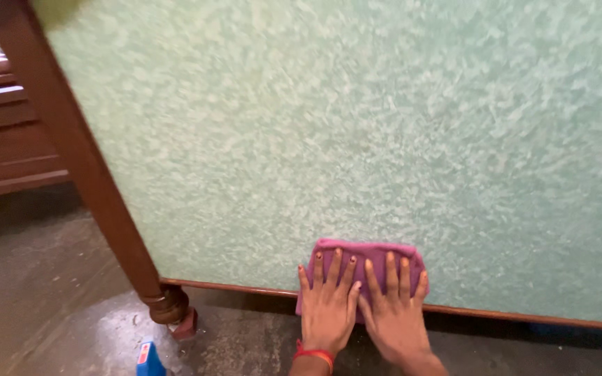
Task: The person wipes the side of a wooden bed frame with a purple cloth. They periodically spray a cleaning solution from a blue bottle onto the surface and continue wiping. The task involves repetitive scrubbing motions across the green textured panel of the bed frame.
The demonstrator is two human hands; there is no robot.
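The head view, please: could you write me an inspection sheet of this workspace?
Surface: pale green mottled panel, tilted in view, in a dark brown wooden frame with a turned leg.
Job's things: folded purple cloth pressed flat against the panel near its lower edge.
Clutter: small blue object on the grey concrete floor by the leg; kind unclear.
Grippers: left hand, with a red wrist band, and right hand, both flat on the cloth, fingers spread.
Cables: nothing seen.
Surroundings: brown wooden furniture at upper left.
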